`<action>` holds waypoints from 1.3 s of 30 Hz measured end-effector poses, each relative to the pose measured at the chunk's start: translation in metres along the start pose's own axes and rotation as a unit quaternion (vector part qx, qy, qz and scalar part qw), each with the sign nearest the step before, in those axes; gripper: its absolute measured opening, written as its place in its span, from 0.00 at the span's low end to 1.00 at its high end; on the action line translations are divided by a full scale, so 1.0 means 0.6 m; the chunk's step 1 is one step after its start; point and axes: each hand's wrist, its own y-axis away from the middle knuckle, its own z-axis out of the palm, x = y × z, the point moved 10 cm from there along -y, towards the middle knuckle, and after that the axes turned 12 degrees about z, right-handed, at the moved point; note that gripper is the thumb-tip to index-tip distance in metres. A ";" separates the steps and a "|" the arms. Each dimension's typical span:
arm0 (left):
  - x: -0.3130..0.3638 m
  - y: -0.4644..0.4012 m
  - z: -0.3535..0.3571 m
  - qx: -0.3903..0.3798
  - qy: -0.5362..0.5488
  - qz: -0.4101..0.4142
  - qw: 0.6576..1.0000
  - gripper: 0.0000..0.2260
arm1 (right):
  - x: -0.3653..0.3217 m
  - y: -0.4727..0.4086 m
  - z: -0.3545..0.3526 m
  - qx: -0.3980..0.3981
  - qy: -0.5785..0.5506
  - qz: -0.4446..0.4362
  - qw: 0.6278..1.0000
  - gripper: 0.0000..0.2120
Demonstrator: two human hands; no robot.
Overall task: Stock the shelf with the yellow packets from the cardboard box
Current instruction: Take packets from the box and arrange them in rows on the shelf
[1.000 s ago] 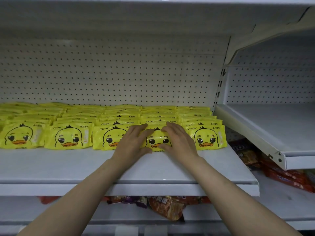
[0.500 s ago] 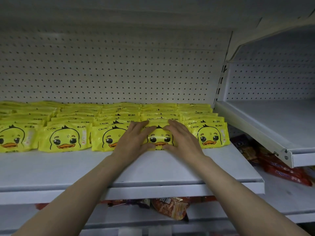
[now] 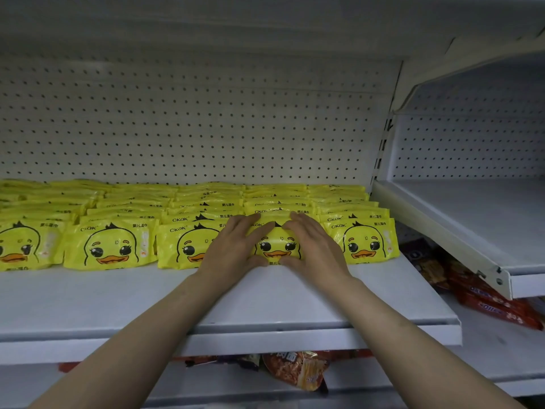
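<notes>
Rows of yellow packets with a duck face lie overlapping on the white shelf, from the left edge to the shelf's right end. The front packet of the second row from the right sits between my two hands. My left hand holds its left side and my right hand its right side. On each hand the fingers lie over the packet's top and the thumb sits at its lower edge. The cardboard box is out of view.
A perforated white back panel stands behind the rows. To the right hangs a slanted white shelf with nothing on it. Red and orange snack bags lie on the lower shelves, some at the right.
Both hands stay on the same front packet. The view has shifted slightly closer and to the right; the packet looks pressed a little further back into its row.
</notes>
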 end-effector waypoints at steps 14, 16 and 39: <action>0.043 0.016 -0.037 0.041 -0.021 0.037 0.998 0.21 | -0.010 0.035 -0.051 0.114 -0.030 -0.016 0.993 0.14; 0.048 0.016 -0.047 0.052 -0.008 0.033 0.998 0.16 | -0.010 0.035 -0.048 0.088 -0.044 0.021 0.995 0.11; -0.099 0.176 -0.119 0.054 0.022 -0.145 0.988 0.11 | -0.186 0.010 0.029 -0.027 -0.035 -0.025 0.999 0.14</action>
